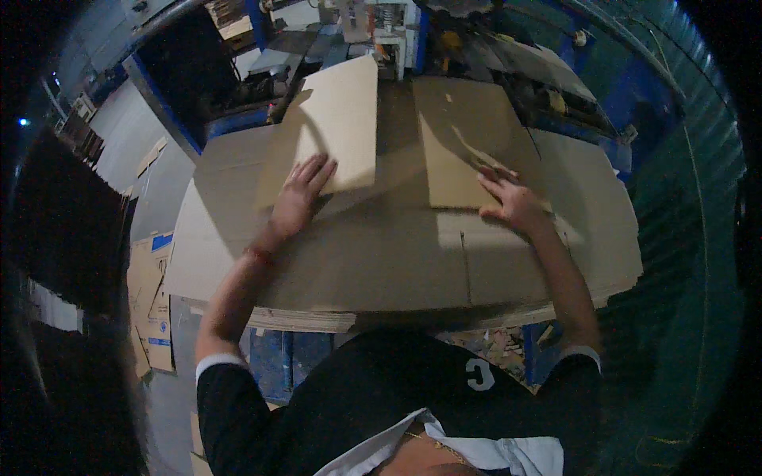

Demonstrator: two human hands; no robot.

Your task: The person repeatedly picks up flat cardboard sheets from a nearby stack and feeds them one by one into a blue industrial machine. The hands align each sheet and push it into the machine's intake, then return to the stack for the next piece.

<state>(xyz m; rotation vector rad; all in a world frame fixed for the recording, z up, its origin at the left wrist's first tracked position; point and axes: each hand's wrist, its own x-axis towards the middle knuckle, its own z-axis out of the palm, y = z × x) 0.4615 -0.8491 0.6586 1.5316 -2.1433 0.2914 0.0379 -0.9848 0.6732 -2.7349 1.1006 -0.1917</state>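
Spread flat, left hand (298, 190) and right hand (512, 201) rest on the pale sheet (343, 123) and brown sheet (468, 131) over the far part of the cardboard stack (373, 266), likely light, stiff, best held by edges

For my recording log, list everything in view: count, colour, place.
Left cardboard panel: one, pale tan, left of centre
Right cardboard panel: one, brown, right of centre
Large cardboard stack: one, brown, beneath both panels
Machine frame: one, blue, top of view
Flattened carton: at least one, brown, left side
Bracelet: one, red, left wrist
Shirt: one, black, bottom centre
Left hand: one, bare, on left panel
Right hand: one, bare, on right panel
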